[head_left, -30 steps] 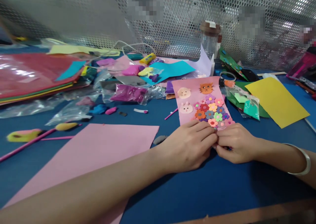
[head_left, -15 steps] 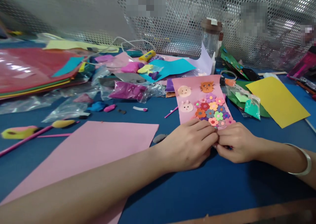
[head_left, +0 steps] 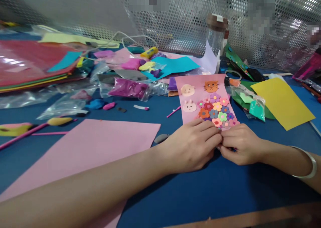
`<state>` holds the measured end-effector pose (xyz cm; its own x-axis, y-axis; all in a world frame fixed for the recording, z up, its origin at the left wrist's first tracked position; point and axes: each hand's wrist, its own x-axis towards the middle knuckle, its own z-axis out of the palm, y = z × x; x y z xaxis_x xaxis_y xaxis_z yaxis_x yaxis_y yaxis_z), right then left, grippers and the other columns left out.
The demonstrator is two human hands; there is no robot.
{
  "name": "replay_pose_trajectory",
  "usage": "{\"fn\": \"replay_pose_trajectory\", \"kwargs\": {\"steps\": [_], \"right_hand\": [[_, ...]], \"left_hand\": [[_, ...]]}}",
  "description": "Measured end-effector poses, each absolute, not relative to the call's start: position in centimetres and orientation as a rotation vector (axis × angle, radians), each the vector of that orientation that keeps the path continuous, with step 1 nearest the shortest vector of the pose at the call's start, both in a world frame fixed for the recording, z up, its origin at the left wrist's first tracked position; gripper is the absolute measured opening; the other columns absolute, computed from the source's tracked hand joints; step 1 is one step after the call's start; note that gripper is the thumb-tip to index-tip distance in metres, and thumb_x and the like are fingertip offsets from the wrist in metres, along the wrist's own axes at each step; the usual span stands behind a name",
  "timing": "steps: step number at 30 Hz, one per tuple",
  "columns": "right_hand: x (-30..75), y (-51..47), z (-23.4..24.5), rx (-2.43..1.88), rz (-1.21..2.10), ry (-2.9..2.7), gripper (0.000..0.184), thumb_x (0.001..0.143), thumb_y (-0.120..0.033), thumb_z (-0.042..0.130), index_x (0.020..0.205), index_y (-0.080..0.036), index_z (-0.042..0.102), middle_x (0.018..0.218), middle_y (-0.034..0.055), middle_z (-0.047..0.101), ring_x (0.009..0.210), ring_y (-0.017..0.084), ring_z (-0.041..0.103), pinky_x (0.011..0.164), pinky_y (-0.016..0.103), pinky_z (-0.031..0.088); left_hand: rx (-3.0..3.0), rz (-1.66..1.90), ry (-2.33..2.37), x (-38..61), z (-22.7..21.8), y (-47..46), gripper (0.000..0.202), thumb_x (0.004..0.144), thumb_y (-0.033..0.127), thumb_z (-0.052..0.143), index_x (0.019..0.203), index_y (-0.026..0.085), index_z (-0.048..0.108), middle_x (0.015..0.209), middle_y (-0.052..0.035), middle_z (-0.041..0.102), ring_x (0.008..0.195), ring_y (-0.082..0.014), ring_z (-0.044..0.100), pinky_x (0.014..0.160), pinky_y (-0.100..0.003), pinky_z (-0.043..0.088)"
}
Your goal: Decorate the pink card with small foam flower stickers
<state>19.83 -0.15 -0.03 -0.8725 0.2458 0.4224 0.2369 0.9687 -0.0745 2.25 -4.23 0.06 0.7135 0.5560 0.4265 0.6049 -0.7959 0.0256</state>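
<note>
My left hand [head_left: 192,147] and my right hand [head_left: 240,144] meet fingertip to fingertip at the near edge of a pink card [head_left: 198,84]. Both are closed in a pinch on something small that I cannot make out. The card lies on the blue table and carries a cluster of coloured foam flowers [head_left: 215,110], two pale animal faces [head_left: 187,90] and an orange cat face [head_left: 210,86]. A silver bangle [head_left: 309,161] circles my right wrist.
A large pink sheet [head_left: 87,151] lies at the left front. A yellow sheet [head_left: 282,102], green bags [head_left: 254,107], a clear jar [head_left: 215,37], stacked coloured foam sheets [head_left: 32,67] and plastic bags of scraps [head_left: 127,87] crowd the back. A perforated metal screen [head_left: 180,23] stands behind.
Both hands stay pinched together at the card's near edge. The view has drifted slightly, so the objects sit a little higher and further left.
</note>
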Motion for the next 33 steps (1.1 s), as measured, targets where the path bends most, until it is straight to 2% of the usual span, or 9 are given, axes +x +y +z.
{"fn": "replay_pose_trajectory", "kwargs": {"steps": [33], "right_hand": [[19.86,-0.14,-0.07,-0.313,0.034,-2.701,0.03,0.078,-0.017,0.038,0.052,-0.016,0.053,0.048,-0.0004,0.053,0.045,0.009,0.042,0.047,0.023,0.028]], "left_hand": [[-2.758,-0.674,-0.915,2.23,0.04,-4.25,0.024,0.083,0.017,0.035,0.079,0.013,0.058,0.081,-0.007,0.063,0.081,-0.0175,0.057,0.072,-0.03,0.047]]}}
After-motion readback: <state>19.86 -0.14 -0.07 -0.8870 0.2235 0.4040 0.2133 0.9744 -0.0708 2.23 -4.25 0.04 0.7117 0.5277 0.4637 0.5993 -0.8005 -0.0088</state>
